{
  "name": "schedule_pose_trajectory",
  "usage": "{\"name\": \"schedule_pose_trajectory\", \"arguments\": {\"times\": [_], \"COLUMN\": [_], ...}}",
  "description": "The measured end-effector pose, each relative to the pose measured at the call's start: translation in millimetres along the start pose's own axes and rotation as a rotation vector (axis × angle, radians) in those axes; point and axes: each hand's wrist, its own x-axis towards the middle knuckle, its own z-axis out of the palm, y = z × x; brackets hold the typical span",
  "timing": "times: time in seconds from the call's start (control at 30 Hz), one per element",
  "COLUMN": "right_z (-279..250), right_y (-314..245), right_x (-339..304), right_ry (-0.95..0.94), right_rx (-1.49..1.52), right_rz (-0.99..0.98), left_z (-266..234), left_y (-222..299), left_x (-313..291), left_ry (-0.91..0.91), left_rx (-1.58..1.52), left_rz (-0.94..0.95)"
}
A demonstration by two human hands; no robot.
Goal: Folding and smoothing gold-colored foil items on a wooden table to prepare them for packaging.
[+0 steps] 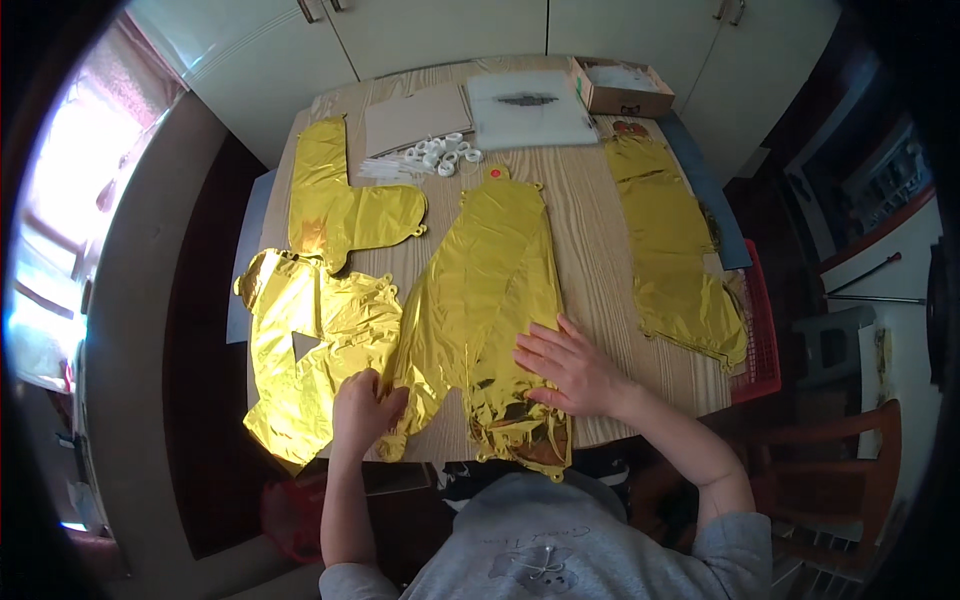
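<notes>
A flat, uninflated gold foil balloon, shaped like a letter A, lies in front of me with its two legs towards the near table edge. My right hand rests palm down on its right leg, fingers spread. My left hand is closed at the edge of its left leg, thumb against the foil; the fingertips are hidden. Right beside that hand lies a second gold foil balloon with a small triangular opening. Farther left is an L-shaped gold balloon. Another long gold balloon lies on the right side.
On the wooden table, white ribbon rolls and white strips lie beyond the balloons. Behind them are a cardboard sheet, a clear plastic pack and an open box. A red basket stands at the right edge.
</notes>
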Motion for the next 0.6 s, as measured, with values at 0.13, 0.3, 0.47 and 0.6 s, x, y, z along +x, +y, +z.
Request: {"name": "schedule_pose_trajectory", "arguments": {"times": [0.13, 0.3, 0.47, 0.6], "right_z": [-7, -8, -14, -7], "right_y": [1, 1, -4, 4], "right_x": [-2, -2, 10, 30], "right_ry": [0.023, 0.089, 0.188, 0.193], "right_rx": [0.019, 0.027, 0.440, 0.835], "right_rz": [0.016, 0.037, 0.312, 0.579], "left_z": [1, 3, 3, 36], "left_y": [10, 40, 111, 139], "left_x": [-8, -11, -8, 2], "left_ry": [-0.055, -0.182, -0.049, 0.003], "left_rx": [-0.601, -0.905, -0.343, -0.199], "left_rz": [-0.023, 0.095, 0.487, 0.629]}}
